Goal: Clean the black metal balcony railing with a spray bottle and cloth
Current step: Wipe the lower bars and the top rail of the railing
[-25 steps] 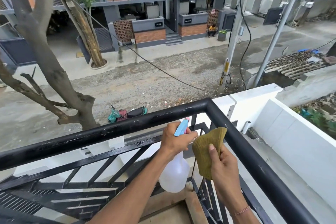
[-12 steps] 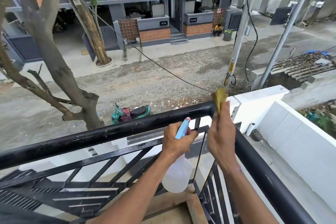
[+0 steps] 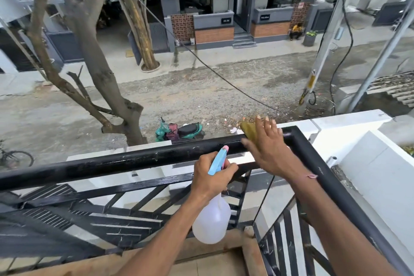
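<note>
The right hand [image 3: 267, 148] presses a yellow-green cloth [image 3: 249, 130] flat on the black railing [image 3: 134, 160], its fingers straight and spread, just beside the top rail's corner. The left hand [image 3: 209, 178] is clamped round the neck of the spray bottle [image 3: 211, 222], held below the top rail near that corner, its blue trigger head [image 3: 218, 160] pointing up at the rail.

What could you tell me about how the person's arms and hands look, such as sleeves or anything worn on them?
Both forearms are bare as far as the frame shows, with no sleeves or gloves. The right hand has a thin pinkish thread bracelet at its wrist, with a small knot or tassel. The left hand shows no ring, watch or band.
</note>
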Action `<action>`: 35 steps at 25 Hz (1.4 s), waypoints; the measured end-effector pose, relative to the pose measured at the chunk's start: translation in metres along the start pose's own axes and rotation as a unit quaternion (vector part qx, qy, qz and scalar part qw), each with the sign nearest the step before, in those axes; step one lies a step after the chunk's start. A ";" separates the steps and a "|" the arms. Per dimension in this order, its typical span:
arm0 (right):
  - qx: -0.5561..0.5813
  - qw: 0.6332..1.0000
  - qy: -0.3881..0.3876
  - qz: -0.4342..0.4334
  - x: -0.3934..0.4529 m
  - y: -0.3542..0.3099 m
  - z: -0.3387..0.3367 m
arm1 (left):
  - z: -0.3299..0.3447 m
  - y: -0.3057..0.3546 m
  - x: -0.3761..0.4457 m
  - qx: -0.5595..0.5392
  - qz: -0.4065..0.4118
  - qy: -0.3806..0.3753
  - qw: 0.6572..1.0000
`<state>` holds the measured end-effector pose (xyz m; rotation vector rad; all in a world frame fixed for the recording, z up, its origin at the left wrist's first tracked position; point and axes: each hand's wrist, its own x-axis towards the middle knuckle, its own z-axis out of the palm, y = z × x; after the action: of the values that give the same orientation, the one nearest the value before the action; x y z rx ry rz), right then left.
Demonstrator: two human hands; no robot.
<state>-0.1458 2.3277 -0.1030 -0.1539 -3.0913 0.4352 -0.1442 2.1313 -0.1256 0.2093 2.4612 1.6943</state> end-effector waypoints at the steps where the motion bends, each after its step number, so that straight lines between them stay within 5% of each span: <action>1: -0.053 0.997 -0.034 -0.039 -0.001 0.011 -0.006 | -0.004 0.000 0.000 -0.003 0.001 0.000 1.000; 4: -0.147 0.984 -0.023 -0.096 0.003 0.032 -0.002 | -0.013 -0.003 0.000 -0.009 -0.002 -0.003 1.000; 8: -0.131 0.965 0.212 -0.083 0.010 0.012 0.033 | -0.024 -0.008 -0.004 -0.002 0.000 -0.001 1.000; 11: -0.115 0.941 0.303 -0.095 0.019 -0.007 0.048 | -0.041 -0.013 -0.012 -0.011 -0.008 0.009 1.000; 35: -0.084 0.961 0.196 -0.173 0.034 -0.368 0.127 | -0.286 -0.097 -0.077 -0.109 -0.063 0.155 0.980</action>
<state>-0.2186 1.9445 -0.1234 0.2652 -2.6790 0.1088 -0.1285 1.8205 -0.1126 -0.2502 2.3966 2.0539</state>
